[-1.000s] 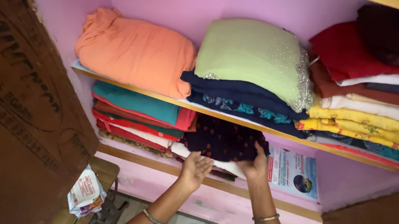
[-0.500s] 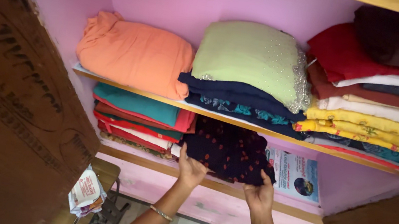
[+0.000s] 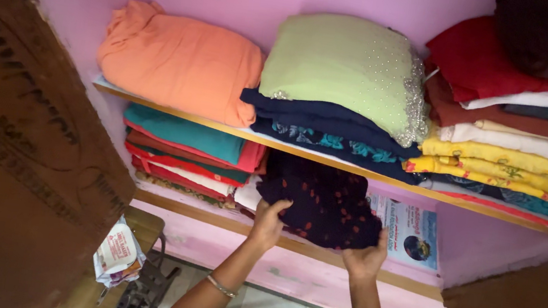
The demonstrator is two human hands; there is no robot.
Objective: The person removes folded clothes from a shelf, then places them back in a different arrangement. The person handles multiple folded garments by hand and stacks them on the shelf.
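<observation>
Mid-step: handling dark dotted garment [image 3: 323, 206] at lower shelf [image 3: 290, 242], just below navy stack [image 3: 334, 123]. L hand [image 3: 270, 223] + R hand [image 3: 365, 258] fingers clamped on garment's lower edge. Next prob. needs even two-hand support, w/o snagging red pile [image 3: 188, 160] beside.

both my arms reach up and forward, forearms bare, a thin bangle on each wrist. my left hand [image 3: 270, 223] is raised with the fingers curled closed in a grip, knuckles toward me. my right hand [image 3: 365, 258] sits a little lower and apart from it, fingers likewise closed, thumb up.
</observation>
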